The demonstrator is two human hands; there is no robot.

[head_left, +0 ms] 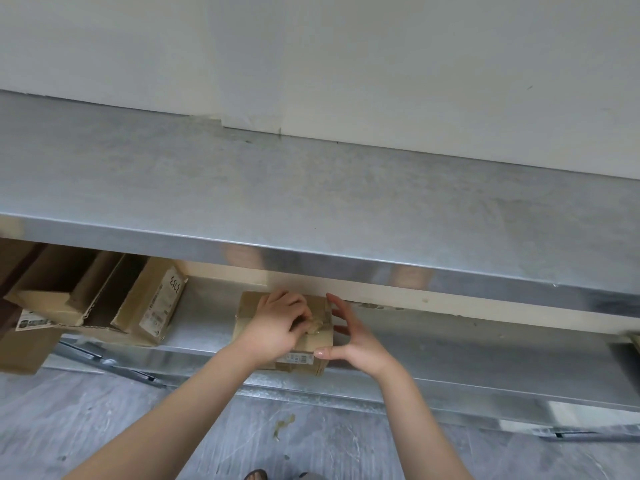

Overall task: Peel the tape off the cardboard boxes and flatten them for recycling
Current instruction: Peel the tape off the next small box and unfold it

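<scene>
1. The left grip (277,320) is clamped in a pinch on the clear tape (317,325), which is crumpled and partly lifted off the top of the small cardboard box (249,303).
2. The right grip (353,341) is apart, with its fingers straight. The thumb tip presses the box's near right corner and the fingers stand beside its right side, so it braces the box and does not hold it.
3. The box sits at the front edge of the lower shelf (204,320), under the steel surface (311,188). It keeps its full shape, and a printed label (298,358) shows on its near face.
4. The step in hand looks like peeling the top seam. This box is not yet flattened.
5. The next move likely calls for a steady, low pull along the seam while the right grip stops the box from sliding off the shelf. After that the flaps can be opened and pressed flat.
6. Further left on the shelf lie opened cardboard boxes (114,299). A scrap that may be tape lies on the floor (284,422).
</scene>
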